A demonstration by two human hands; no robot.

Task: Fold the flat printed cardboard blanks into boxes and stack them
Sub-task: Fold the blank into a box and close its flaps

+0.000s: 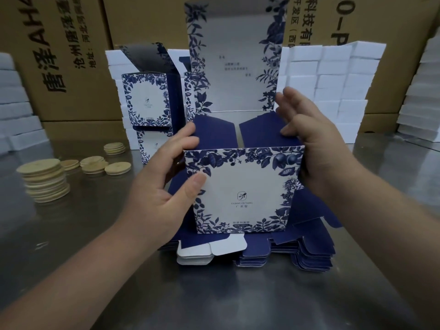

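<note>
1. A half-folded box (242,186), white with a blue floral print, stands upright at the middle of the view on a pile of flat blanks (297,251).
2. The pile lies on a steel bench (214,301). Most blanks show their dark blue side, and a few at the left front corner show white.
3. The left hand (162,186) grips the box's left front corner, with the thumb pressed on the printed front panel and the forefinger over the top edge.
4. That forefinger touches the left inner flap (214,134).
5. The right hand (316,148) lies along the box's right wall. Its fingers are nearly straight and spread, and the lower fingertips rest on the right inner flap (259,134).
6. Both dark blue flaps are folded inward, with a narrow gap between them.
7. The lid panel (235,55) rises upright from the box's back edge and is not folded down.
8. Behind and to the left, two finished boxes (147,98) are stacked one on the other, and the upper one's lid stands open.
9. Round wooden discs (45,182) sit at the left of the bench, one tall stack and some smaller heaps near it.
10. Stacked white blocks (328,86) line the back of the bench.
11. Brown cartons (78,67) printed with Chinese characters stand behind them.
</note>
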